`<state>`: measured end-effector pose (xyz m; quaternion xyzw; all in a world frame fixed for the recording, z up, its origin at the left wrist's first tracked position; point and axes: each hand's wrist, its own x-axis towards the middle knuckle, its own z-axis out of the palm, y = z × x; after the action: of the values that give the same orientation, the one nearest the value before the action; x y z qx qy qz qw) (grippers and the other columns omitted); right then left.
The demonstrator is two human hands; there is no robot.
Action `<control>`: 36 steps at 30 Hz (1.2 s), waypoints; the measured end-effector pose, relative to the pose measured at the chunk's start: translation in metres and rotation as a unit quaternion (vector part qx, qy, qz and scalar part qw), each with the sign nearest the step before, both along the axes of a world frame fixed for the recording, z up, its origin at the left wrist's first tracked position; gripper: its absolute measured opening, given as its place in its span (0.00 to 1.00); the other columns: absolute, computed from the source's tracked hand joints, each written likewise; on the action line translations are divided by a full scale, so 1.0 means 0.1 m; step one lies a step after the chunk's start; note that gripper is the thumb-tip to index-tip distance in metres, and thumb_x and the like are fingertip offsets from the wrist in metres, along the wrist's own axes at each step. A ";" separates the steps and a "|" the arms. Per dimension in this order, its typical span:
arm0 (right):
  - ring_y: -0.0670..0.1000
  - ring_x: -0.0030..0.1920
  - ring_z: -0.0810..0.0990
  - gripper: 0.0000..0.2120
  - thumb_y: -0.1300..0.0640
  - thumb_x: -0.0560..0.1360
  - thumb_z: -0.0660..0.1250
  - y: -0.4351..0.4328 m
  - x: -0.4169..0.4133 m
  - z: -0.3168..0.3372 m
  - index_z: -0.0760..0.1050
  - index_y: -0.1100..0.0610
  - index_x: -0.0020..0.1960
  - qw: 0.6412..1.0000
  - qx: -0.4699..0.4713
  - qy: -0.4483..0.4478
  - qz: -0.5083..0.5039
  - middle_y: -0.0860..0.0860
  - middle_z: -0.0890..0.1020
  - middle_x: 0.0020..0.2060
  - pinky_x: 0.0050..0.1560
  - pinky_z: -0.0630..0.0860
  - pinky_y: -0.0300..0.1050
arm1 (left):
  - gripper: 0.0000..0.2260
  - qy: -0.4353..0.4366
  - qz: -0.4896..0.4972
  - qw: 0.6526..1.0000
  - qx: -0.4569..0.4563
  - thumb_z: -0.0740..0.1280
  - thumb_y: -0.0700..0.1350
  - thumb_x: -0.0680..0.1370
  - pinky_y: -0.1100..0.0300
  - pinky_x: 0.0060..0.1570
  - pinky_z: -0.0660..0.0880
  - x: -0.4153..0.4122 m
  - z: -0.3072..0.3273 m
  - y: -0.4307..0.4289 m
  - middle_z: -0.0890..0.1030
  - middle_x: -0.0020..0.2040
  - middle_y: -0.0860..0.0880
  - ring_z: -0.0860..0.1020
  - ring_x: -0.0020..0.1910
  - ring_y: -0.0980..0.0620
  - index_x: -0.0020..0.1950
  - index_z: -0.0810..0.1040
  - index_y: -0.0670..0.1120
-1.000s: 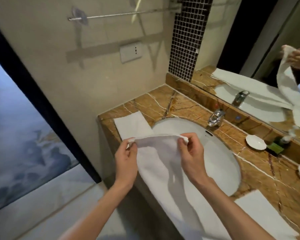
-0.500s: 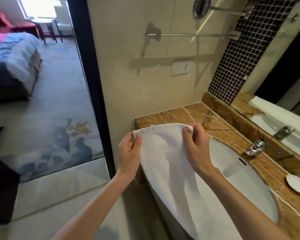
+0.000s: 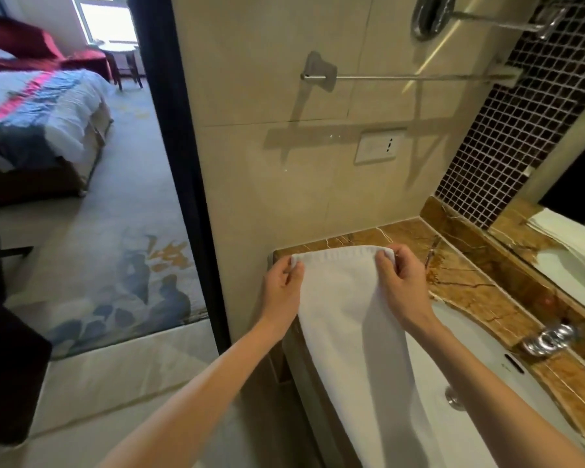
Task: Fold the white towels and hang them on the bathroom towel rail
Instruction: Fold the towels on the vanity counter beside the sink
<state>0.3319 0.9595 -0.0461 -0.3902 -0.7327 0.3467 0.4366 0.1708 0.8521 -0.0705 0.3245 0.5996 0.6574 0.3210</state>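
Note:
A white towel (image 3: 348, 319) hangs lengthwise in front of me, its top edge stretched between both hands. My left hand (image 3: 282, 292) pinches the top left corner. My right hand (image 3: 401, 285) pinches the top right corner. The towel's lower part drapes down over the front of the sink counter and runs out of the frame. The chrome towel rail (image 3: 409, 76) is fixed to the beige wall well above my hands, bare. The towel's top edge is level with the left end of the brown marble counter (image 3: 470, 288).
A white basin (image 3: 480, 386) with a chrome tap (image 3: 551, 339) sits in the counter at the right, under a mirror (image 3: 574, 261). A wall socket (image 3: 379, 148) lies below the rail. A round shaving mirror (image 3: 429, 13) is mounted above. The dark door frame (image 3: 183, 184) opens left onto a bedroom.
Both hands have lifted the towel off the counter and carried it left toward the wall, holding the same corners. My view has swung up and left, bringing the rail and the doorway in.

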 end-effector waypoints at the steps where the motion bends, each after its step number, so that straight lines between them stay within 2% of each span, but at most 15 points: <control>1: 0.40 0.33 0.70 0.07 0.57 0.79 0.62 0.13 -0.01 -0.06 0.73 0.51 0.42 1.000 -0.006 -0.003 0.001 0.48 0.75 0.35 0.33 0.68 0.33 | 0.08 0.005 0.004 1.000 -0.010 0.61 0.48 0.81 0.53 0.45 0.70 -0.02 -0.05 0.11 0.72 0.42 0.49 0.71 0.43 0.50 0.42 0.71 0.57; 3: 0.43 0.35 0.70 0.08 0.57 0.79 0.63 0.39 -0.03 -0.19 0.74 0.58 0.42 0.999 -0.029 -0.019 -0.002 0.52 0.75 0.35 0.36 0.69 0.40 | 0.07 0.017 0.004 0.999 -0.035 0.60 0.48 0.81 0.49 0.46 0.75 -0.05 -0.16 0.33 0.75 0.42 0.48 0.75 0.43 0.45 0.43 0.72 0.56; 5: 0.48 0.35 0.69 0.12 0.57 0.78 0.63 0.66 -0.06 -0.35 0.72 0.65 0.41 0.997 -0.068 -0.040 -0.003 0.54 0.73 0.33 0.35 0.67 0.46 | 0.06 0.019 -0.010 0.998 -0.052 0.60 0.48 0.81 0.42 0.51 0.76 -0.08 -0.29 0.55 0.78 0.47 0.38 0.77 0.48 0.37 0.47 0.75 0.51; 6: 0.47 0.34 0.68 0.13 0.58 0.78 0.63 0.77 -0.07 -0.43 0.71 0.66 0.40 0.995 -0.085 -0.046 0.000 0.53 0.72 0.32 0.35 0.66 0.46 | 0.07 0.017 -0.008 0.998 -0.057 0.60 0.47 0.81 0.43 0.50 0.76 -0.09 -0.37 0.65 0.78 0.49 0.36 0.77 0.47 0.38 0.48 0.75 0.47; 10: 0.41 0.30 0.67 0.11 0.60 0.78 0.63 1.08 -0.08 -0.75 0.71 0.56 0.36 0.989 -0.141 -0.048 0.010 0.47 0.72 0.31 0.30 0.66 0.32 | 0.10 -0.001 0.002 0.997 -0.078 0.60 0.41 0.81 0.56 0.40 0.70 -0.07 -0.62 0.93 0.76 0.40 0.41 0.73 0.40 0.48 0.45 0.72 0.36; 13: 0.45 0.32 0.68 0.12 0.59 0.78 0.63 1.24 -0.06 -0.98 0.69 0.53 0.36 0.983 -0.168 -0.076 0.010 0.47 0.72 0.31 0.33 0.67 0.38 | 0.10 -0.001 -0.001 0.994 -0.109 0.60 0.41 0.81 0.54 0.40 0.68 -0.09 -0.85 1.10 0.74 0.40 0.37 0.71 0.39 0.47 0.45 0.70 0.34; 15: 0.46 0.32 0.67 0.14 0.59 0.78 0.62 1.34 -0.06 -1.11 0.66 0.54 0.34 0.980 -0.171 -0.104 0.016 0.47 0.70 0.30 0.34 0.65 0.43 | 0.08 0.005 -0.008 0.992 -0.126 0.60 0.40 0.81 0.59 0.39 0.69 -0.10 -1.00 1.21 0.75 0.39 0.41 0.73 0.39 0.51 0.44 0.73 0.38; 17: 0.45 0.30 0.64 0.17 0.61 0.78 0.61 1.43 -0.06 -1.22 0.63 0.53 0.33 0.977 -0.163 -0.132 0.041 0.46 0.67 0.28 0.31 0.62 0.38 | 0.11 0.018 -0.013 0.990 -0.136 0.59 0.40 0.81 0.68 0.34 0.69 -0.12 -1.12 1.32 0.75 0.35 0.52 0.73 0.34 0.61 0.39 0.73 0.49; 20: 0.44 0.28 0.61 0.18 0.64 0.78 0.60 1.56 -0.07 -1.34 0.61 0.52 0.32 0.969 -0.159 -0.169 0.082 0.46 0.65 0.27 0.27 0.60 0.36 | 0.10 0.040 -0.044 0.983 -0.175 0.59 0.44 0.82 0.72 0.32 0.69 -0.14 -1.28 1.45 0.77 0.35 0.56 0.75 0.33 0.64 0.42 0.74 0.54; 23: 0.49 0.32 0.68 0.12 0.60 0.79 0.58 1.69 -0.10 -1.51 0.67 0.55 0.37 0.951 -0.182 -0.230 0.098 0.49 0.71 0.30 0.32 0.64 0.43 | 0.09 0.038 -0.061 0.976 -0.205 0.57 0.45 0.82 0.72 0.35 0.72 -0.17 -1.46 1.56 0.79 0.39 0.60 0.77 0.37 0.65 0.46 0.74 0.55; 26: 0.57 0.42 0.77 0.09 0.54 0.82 0.56 1.78 -0.15 -1.65 0.71 0.59 0.52 0.920 -0.160 -0.333 0.133 0.56 0.79 0.41 0.44 0.73 0.51 | 0.07 0.040 -0.059 0.971 -0.230 0.57 0.44 0.82 0.69 0.39 0.71 -0.19 -1.60 1.65 0.78 0.42 0.55 0.76 0.40 0.62 0.49 0.73 0.52; 30: 0.62 0.45 0.78 0.11 0.52 0.82 0.54 1.86 -0.26 -1.81 0.67 0.59 0.56 0.901 -0.099 -0.394 0.151 0.60 0.81 0.45 0.43 0.73 0.52 | 0.06 0.087 -0.030 0.959 -0.269 0.57 0.40 0.82 0.75 0.36 0.67 -0.26 -1.69 1.78 0.71 0.37 0.58 0.70 0.38 0.61 0.50 0.73 0.43; 32: 0.62 0.45 0.78 0.10 0.51 0.82 0.53 1.92 -0.32 -1.87 0.67 0.58 0.55 0.905 -0.105 -0.390 0.132 0.59 0.81 0.45 0.44 0.73 0.52 | 0.10 0.094 -0.024 0.955 -0.279 0.56 0.40 0.82 0.75 0.44 0.68 -0.32 -1.71 1.84 0.76 0.47 0.55 0.73 0.46 0.58 0.59 0.73 0.38; 34: 0.61 0.45 0.78 0.09 0.52 0.82 0.54 1.99 -0.38 -1.92 0.67 0.57 0.54 0.911 -0.119 -0.378 0.115 0.57 0.80 0.44 0.43 0.71 0.51 | 0.16 0.079 -0.015 0.953 -0.293 0.56 0.41 0.83 0.60 0.63 0.68 -0.38 -1.72 1.89 0.75 0.64 0.43 0.73 0.63 0.47 0.69 0.67 0.34; 36: 0.59 0.44 0.77 0.08 0.52 0.82 0.55 2.06 -0.41 -1.96 0.67 0.56 0.53 0.916 -0.137 -0.365 0.093 0.54 0.79 0.43 0.43 0.70 0.48 | 0.18 0.076 -0.006 0.949 -0.304 0.56 0.41 0.83 0.49 0.69 0.64 -0.39 -1.75 1.94 0.71 0.67 0.36 0.68 0.69 0.38 0.69 0.66 0.32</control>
<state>0.2907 1.1650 -0.2417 -0.4759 -0.8193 0.3162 0.0473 0.1315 1.0458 -0.2452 0.2641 0.7919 0.4150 0.3618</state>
